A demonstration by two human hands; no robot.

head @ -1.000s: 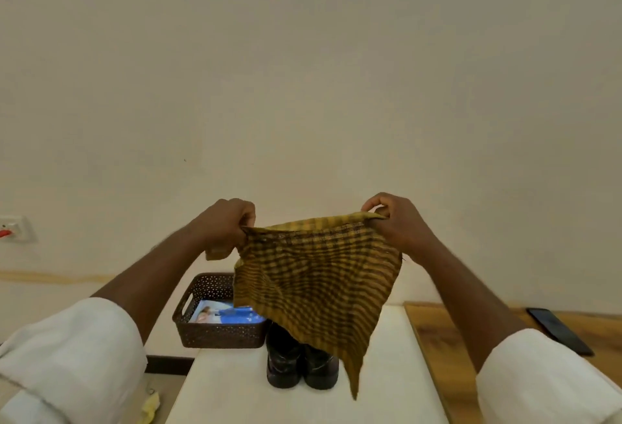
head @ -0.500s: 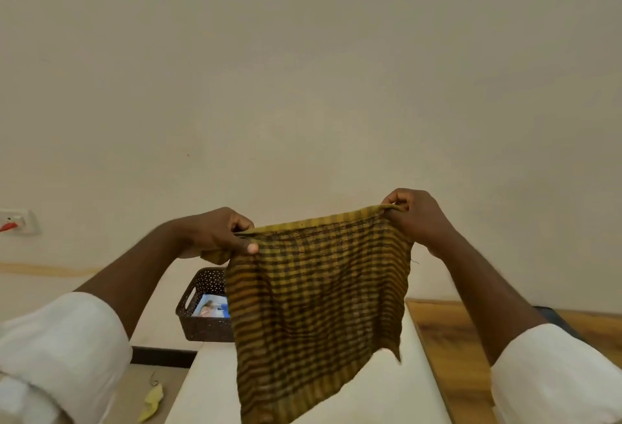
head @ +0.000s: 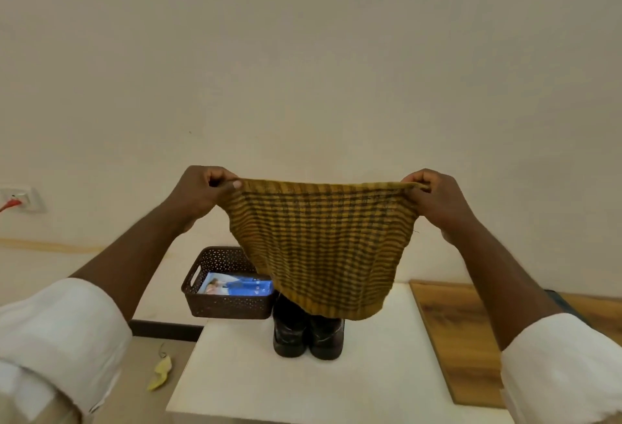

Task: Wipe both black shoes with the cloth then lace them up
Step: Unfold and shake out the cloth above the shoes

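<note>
— What were the fingers doing?
— Left hand (head: pixel 202 193) and right hand (head: pixel 434 198) each pinched a top corner of the checked cloth (head: pixel 323 245), stretched above the black shoes (head: pixel 308 336) on the white table (head: pixel 303 386).
— Which step?
— Likely readying the cloth; next, bunch it, lower it and wipe.

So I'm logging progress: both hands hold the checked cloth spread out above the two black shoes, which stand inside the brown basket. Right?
Not quite. In the head view the black shoes stand on the white table, beside the brown basket, not inside it. The left hand and right hand do hold the cloth spread above them.
</note>
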